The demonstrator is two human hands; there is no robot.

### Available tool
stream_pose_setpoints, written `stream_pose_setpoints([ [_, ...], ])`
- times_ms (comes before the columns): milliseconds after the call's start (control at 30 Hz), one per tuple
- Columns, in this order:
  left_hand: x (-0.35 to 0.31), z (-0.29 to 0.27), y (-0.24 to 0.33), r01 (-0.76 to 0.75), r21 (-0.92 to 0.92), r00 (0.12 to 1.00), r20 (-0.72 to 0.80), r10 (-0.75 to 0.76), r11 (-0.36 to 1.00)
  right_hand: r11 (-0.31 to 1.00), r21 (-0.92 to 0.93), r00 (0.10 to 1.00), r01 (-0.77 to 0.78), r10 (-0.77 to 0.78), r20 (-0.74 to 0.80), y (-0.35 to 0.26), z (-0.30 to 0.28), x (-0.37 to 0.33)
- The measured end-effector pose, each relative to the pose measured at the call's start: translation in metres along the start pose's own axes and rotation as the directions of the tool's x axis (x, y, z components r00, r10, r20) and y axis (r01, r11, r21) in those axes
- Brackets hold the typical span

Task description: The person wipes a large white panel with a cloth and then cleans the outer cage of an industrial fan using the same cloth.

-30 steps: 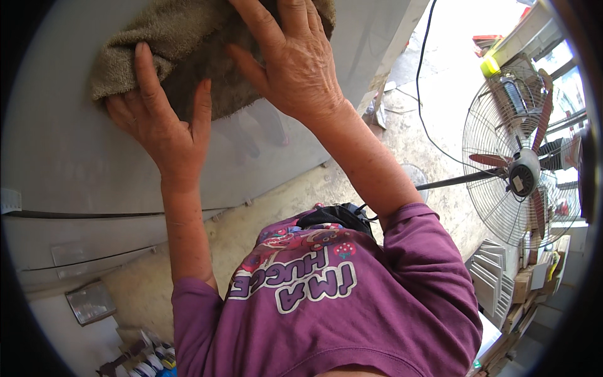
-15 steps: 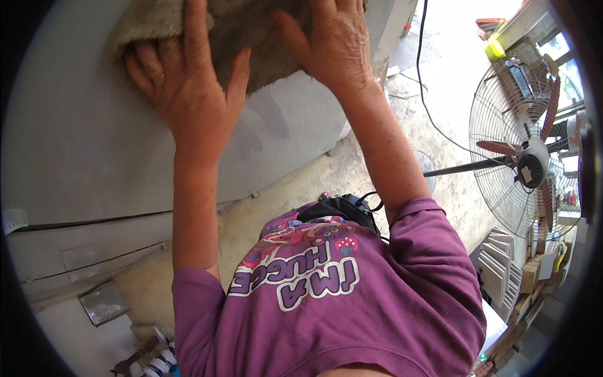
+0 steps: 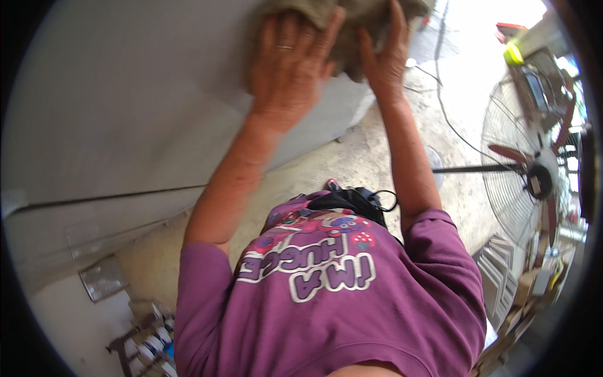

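"Recording: where is the brown cloth (image 3: 347,55)?"

"Against the grey panel (image 3: 157,94), under both hands. Left hand (image 3: 286,72): fingers (image 3: 328,38) extended, slightly spread. Right hand (image 3: 384,66): thumb well apart; neither clasping it."

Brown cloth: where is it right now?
In the head view, the brown cloth is at the top edge, just right of centre, against the grey panel, with the left hand and right hand on it.
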State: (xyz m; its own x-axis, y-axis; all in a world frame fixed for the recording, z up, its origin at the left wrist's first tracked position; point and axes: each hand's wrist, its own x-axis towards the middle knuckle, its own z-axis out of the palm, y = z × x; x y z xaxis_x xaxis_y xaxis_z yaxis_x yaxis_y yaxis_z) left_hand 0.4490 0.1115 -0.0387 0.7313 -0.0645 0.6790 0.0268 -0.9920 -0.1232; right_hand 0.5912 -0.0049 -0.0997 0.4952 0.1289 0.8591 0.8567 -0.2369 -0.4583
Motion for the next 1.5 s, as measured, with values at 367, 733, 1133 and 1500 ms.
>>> stream_pose_setpoints([
  [367, -0.024, 0.002, -0.006, 0.066, -0.04, 0.993, -0.097, -0.069, 0.997, 0.981, 0.134, 0.989, -0.139, 0.132, 0.063, -0.032, 0.002, -0.006],
  [733, -0.068, -0.065, -0.047, 0.271, 0.016, 0.954, -0.14, -0.266, 0.962, 0.974, 0.11, 0.975, 0.197, -0.206, 0.08, -0.106, 0.026, 0.009],
  [1133, -0.134, -0.137, -0.122, 0.425, 0.217, 0.881, -0.32, -0.348, 0.879, 0.891, 0.271, 0.892, 0.363, -0.417, 0.174, -0.213, 0.065, 0.002],
  [1500, -0.207, -0.197, -0.181, 0.559, 0.168, 0.788, -0.413, -0.457, 0.812, 0.825, 0.386, 0.839, 0.412, -0.509, 0.192, -0.315, 0.115, -0.027],
])
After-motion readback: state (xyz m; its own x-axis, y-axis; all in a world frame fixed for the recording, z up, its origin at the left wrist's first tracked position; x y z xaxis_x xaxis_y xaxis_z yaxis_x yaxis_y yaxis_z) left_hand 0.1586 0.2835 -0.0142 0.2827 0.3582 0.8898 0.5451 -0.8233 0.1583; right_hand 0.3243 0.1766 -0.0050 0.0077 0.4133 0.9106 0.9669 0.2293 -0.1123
